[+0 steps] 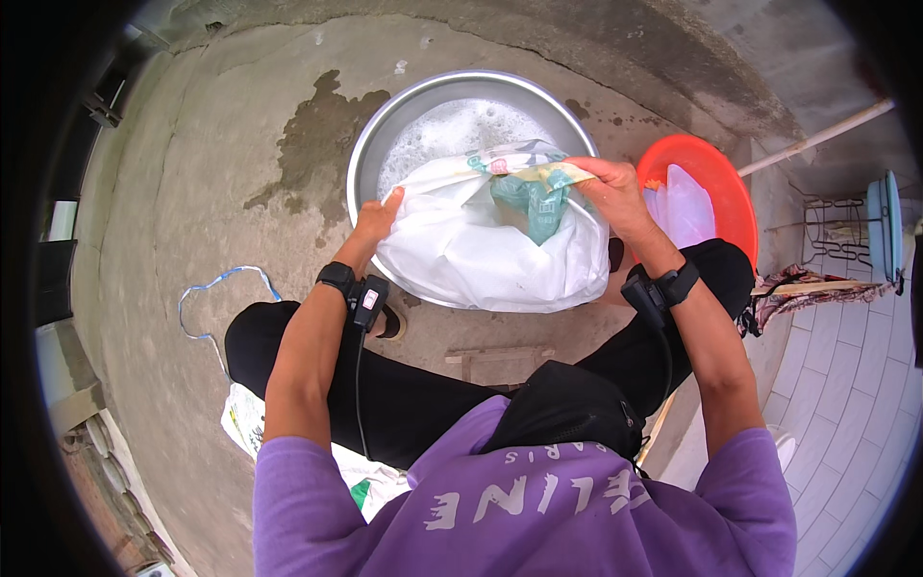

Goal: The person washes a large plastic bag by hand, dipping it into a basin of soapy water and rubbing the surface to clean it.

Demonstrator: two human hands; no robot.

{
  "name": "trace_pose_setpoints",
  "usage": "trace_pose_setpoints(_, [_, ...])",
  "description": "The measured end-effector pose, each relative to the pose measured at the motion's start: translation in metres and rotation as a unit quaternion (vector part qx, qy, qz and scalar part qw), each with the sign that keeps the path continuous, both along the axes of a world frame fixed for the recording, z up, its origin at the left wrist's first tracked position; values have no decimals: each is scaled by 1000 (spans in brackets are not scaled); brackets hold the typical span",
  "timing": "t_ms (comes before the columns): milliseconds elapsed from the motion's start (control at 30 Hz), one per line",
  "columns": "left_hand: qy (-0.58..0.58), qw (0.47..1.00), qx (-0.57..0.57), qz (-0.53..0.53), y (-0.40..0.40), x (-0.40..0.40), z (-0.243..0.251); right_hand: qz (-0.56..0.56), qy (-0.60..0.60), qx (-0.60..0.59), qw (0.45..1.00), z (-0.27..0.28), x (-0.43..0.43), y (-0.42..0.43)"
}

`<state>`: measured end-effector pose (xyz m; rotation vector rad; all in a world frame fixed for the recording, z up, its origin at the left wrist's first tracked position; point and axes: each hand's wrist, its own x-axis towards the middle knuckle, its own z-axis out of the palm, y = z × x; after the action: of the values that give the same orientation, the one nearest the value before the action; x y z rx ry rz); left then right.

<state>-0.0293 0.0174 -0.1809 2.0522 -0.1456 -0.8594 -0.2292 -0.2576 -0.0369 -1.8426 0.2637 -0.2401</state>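
Note:
A large white woven plastic sack [490, 267] lies across the near half of a round metal basin [364, 151], its mouth spread between my hands. My left hand [380, 216] grips the sack's edge on the left. On the right, my right hand [609, 189] pinches the printed rim between thumb and fingers. Green printed material [537, 205] shows inside the opening; whether it is part of the sack I cannot tell. Foamy water [461, 126] fills the basin beyond the sack. The sack hides the basin's near part.
A red plastic basin [739, 195] holding pale plastic material [689, 209] stands at the right, by a wooden pole [815, 137]. A low wooden stool [497, 360] is between my legs. Blue-and-white cord [189, 288] and a printed white sack [245, 418] lie left. The concrete floor has wet patches.

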Motion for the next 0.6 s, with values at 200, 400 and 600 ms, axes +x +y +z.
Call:
trace_pose_setpoints(200, [-58, 998, -30, 13, -15, 10, 10, -111, -26, 194, 974, -12, 6, -5])
trace_pose_setpoints(400, [-430, 875, -185, -123, -49, -23, 110, -81, 3, 171, 982, -21, 4, 4])
trace_pose_setpoints(600, [-390, 766, -104, -500, -43, -74, 108, -75, 23, 146, 986, -19, 22, 14])
